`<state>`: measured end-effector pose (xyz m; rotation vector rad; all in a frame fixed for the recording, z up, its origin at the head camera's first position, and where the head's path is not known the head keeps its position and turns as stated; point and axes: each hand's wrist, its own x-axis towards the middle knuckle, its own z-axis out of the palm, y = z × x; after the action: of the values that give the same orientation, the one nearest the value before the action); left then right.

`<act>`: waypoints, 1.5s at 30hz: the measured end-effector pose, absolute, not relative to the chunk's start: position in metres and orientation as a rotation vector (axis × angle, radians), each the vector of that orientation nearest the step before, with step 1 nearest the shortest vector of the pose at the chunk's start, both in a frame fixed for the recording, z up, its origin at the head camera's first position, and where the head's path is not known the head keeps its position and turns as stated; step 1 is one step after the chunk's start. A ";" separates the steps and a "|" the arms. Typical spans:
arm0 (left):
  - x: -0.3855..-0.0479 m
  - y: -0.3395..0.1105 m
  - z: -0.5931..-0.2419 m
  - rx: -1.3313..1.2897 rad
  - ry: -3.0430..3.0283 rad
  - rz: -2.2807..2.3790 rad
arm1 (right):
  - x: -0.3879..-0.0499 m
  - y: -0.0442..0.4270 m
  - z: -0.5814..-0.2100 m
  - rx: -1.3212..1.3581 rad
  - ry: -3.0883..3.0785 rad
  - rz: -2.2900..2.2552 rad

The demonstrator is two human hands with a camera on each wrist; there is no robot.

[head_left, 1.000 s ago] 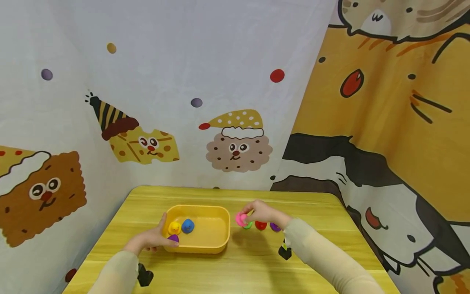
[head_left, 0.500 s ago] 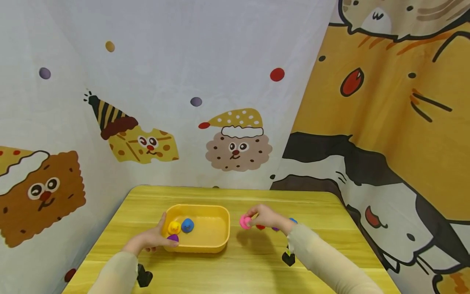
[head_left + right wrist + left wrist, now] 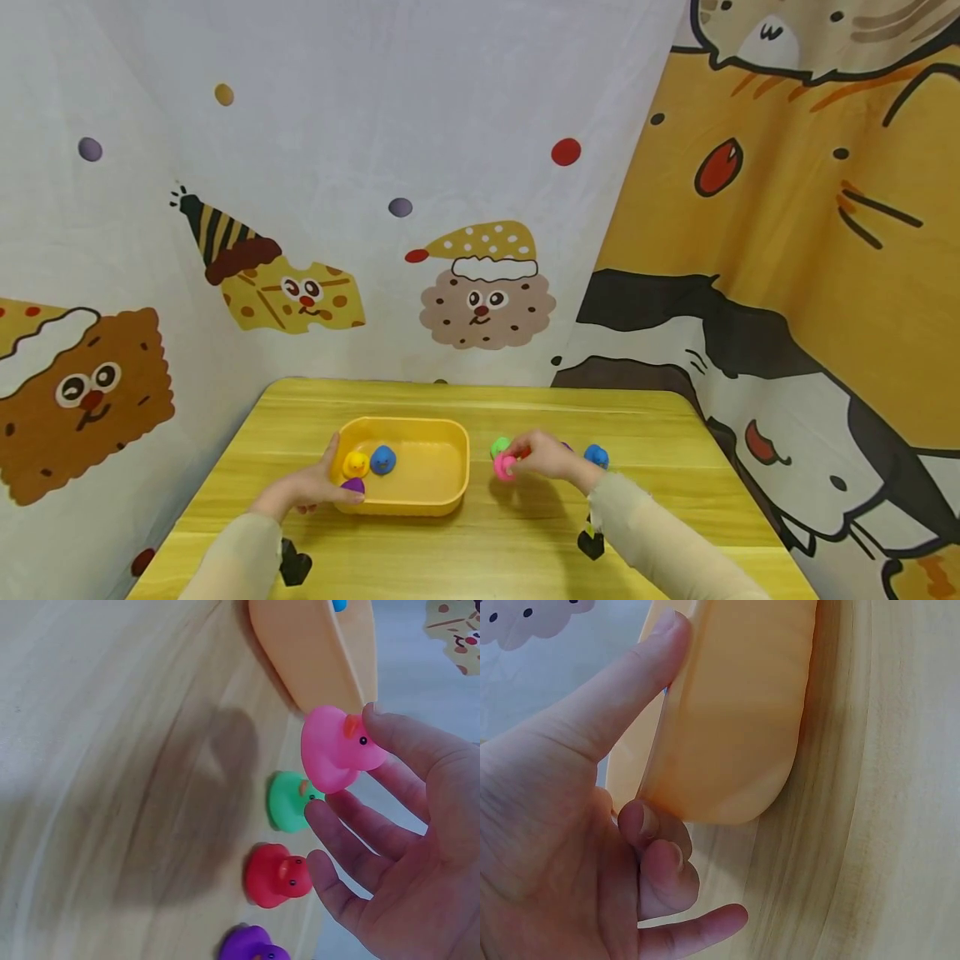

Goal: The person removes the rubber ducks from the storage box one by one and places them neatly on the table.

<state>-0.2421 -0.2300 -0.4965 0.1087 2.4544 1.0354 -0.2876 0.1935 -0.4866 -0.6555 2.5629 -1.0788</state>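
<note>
My right hand (image 3: 549,457) pinches a pink rubber duck (image 3: 334,750) between thumb and fingers, held above the table in front of a green duck (image 3: 289,801). A red duck (image 3: 274,877) and a purple duck (image 3: 251,945) stand in line beside it, and a blue duck (image 3: 597,456) is farther right in the head view. With my left hand (image 3: 318,483) I grip the left end of the yellow-orange tray (image 3: 735,742), thumb over its rim. Inside lie a yellow duck (image 3: 356,464), another blue duck (image 3: 383,460) and a purple duck (image 3: 353,486), partly covered by the near wall and thumb.
The wood-grain table (image 3: 420,558) ends at a fabric backdrop (image 3: 360,125) with cartoon figures, which also hangs along both sides. Black wrist mounts (image 3: 591,542) hang below the sleeves.
My right hand has moved the pink duck slightly right and toward me, and the green duck shows again behind it. The left hand and tray have kept their place.
</note>
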 end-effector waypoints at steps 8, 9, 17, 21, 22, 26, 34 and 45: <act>-0.245 -0.231 -0.502 0.104 2.453 1.054 | -0.285 0.196 -0.498 -0.629 2.571 -1.087; -0.246 -0.231 -0.503 0.102 2.453 1.054 | -0.285 0.196 -0.500 -0.636 2.573 -1.085; -0.245 -0.230 -0.504 0.093 2.451 1.067 | -0.284 0.198 -0.514 -0.645 2.583 -1.040; -0.245 -0.230 -0.505 0.094 2.451 1.076 | -0.281 0.197 -0.517 -0.631 2.585 -1.043; -0.246 -0.230 -0.505 0.096 2.453 1.077 | -0.281 0.197 -0.518 -0.634 2.587 -1.043; -0.247 -0.230 -0.507 0.099 2.456 1.071 | -0.280 0.196 -0.521 -0.621 2.589 -1.045; -0.249 -0.231 -0.509 0.094 2.466 1.083 | -0.280 0.195 -0.522 -0.620 2.580 -1.050; -0.248 -0.232 -0.509 0.087 2.469 1.099 | -0.277 0.191 -0.527 -0.569 2.515 -1.085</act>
<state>-0.2477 -0.2323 -0.5094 0.0868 2.4692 1.0989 -0.2774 0.1914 -0.5266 -0.5692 2.5148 -1.0848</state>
